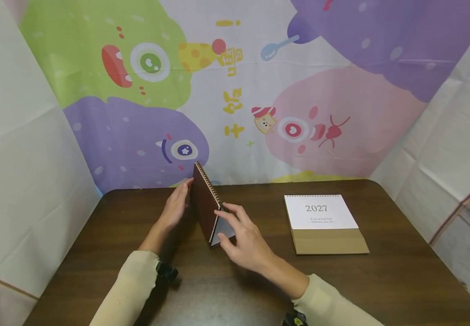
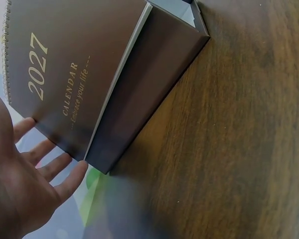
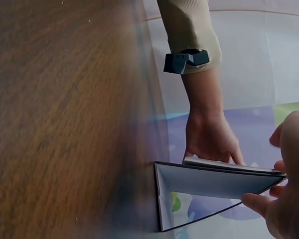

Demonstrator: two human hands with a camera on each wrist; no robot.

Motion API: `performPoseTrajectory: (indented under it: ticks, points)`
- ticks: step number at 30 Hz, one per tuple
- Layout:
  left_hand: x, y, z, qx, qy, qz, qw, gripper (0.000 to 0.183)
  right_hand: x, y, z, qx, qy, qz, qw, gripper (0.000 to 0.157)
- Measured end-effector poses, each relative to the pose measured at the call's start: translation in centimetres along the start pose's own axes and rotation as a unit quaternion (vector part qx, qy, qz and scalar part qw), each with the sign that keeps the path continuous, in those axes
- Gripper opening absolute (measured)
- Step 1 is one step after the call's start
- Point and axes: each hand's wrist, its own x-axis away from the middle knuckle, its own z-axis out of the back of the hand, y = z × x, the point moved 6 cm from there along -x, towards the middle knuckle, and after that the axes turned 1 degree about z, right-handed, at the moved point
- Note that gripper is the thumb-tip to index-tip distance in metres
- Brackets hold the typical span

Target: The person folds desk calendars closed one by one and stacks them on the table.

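A dark brown desk calendar point(image 1: 204, 208) stands on its triangular base at the middle of the table. Gold "2027 CALENDAR" lettering marks its cover point(image 2: 55, 79), and spiral binding runs along the top ridge. At its far end is my left hand point(image 1: 175, 203), fingers extended and fingertips point(image 2: 72, 177) at the side edge of the pages. My right hand point(image 1: 247, 240) is at the near end, its fingers spread and lightly bent about the edge near the ridge. The right thumb point(image 3: 256, 203) touches a panel edge of the hollow base point(image 3: 219, 181). Part of the right fingers hides behind the calendar.
A second desk calendar point(image 1: 320, 213), with a white "2027" page and tan base, lies to the right on the dark wood table point(image 1: 202, 290). Behind the table hangs a cartoon-printed cloth point(image 1: 235, 158). White cloth walls point(image 1: 27, 149) stand at both sides.
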Motion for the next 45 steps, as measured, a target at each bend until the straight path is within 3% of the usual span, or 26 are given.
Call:
performPoseTrajectory:
  ticks: [9,16,17,19,21,24,26,30,33,34,37,38,40,41,45]
  points:
    - [1.1,1.3,0.1,-0.009,0.012,-0.008,0.9999,0.06,0.0,1.1,0.3,-0.024,0.006,-0.008,1.0,0.056]
    - [2.1,2.6,0.3,-0.028,0.032,0.018,0.999,0.062,-0.2,2.3,1.1,-0.032,0.01,-0.029,0.999,0.055]
    - [2.4,3.0,0.3,-0.032,0.039,0.017,0.9986,0.062,-0.2,2.4,1.2,-0.032,0.011,-0.03,0.999,0.055]
    - [4.3,6.3,0.3,-0.016,0.036,-0.002,0.9992,0.062,-0.2,2.7,1.3,-0.035,0.014,-0.03,0.999,0.054]
    - [4.7,6.8,0.4,-0.018,0.047,-0.008,0.9987,0.062,-0.2,3.0,1.5,-0.037,0.019,-0.028,0.999,0.053]
    - [4.6,6.5,0.6,-0.019,0.045,-0.006,0.9988,0.062,-0.3,3.2,1.6,-0.04,0.026,-0.026,0.999,0.052]
    - [2.9,3.2,0.7,-0.041,0.052,0.01,0.9977,0.063,-0.3,3.3,1.6,-0.042,0.028,-0.026,0.998,0.051]
    - [2.6,2.6,0.8,-0.033,0.042,-0.003,0.9986,0.061,-0.3,3.1,1.4,-0.021,0.026,-0.026,0.999,0.049]
    - [4.2,6.6,0.5,-0.017,0.032,0.005,0.9993,0.06,-0.2,3.0,1.3,0.002,0.029,-0.027,0.999,0.045]
    - [4.6,7.5,0.4,-0.021,0.037,-0.007,0.9991,0.06,-0.1,3.0,1.2,0.007,0.031,-0.027,0.999,0.044]
    - [6.5,12.5,0.0,-0.022,0.03,0.012,0.9992,0.059,0.0,2.9,1.0,0.012,0.035,-0.026,0.999,0.044]
    - [6.8,13.5,-0.1,-0.023,0.032,0.015,0.9991,0.059,0.0,2.8,1.0,0.012,0.036,-0.027,0.999,0.045]
    - [7.0,14.2,-0.2,-0.027,0.037,0.01,0.9989,0.059,0.1,2.6,0.9,0.012,0.035,-0.029,0.999,0.046]
    - [7.4,15.2,-0.4,-0.021,0.032,0.026,0.9989,0.058,0.1,2.6,0.9,0.01,0.035,-0.031,0.999,0.047]
    - [7.5,15.3,-0.6,-0.019,0.025,0.03,0.999,0.058,0.1,2.5,0.8,0.003,0.037,-0.041,0.998,0.05]
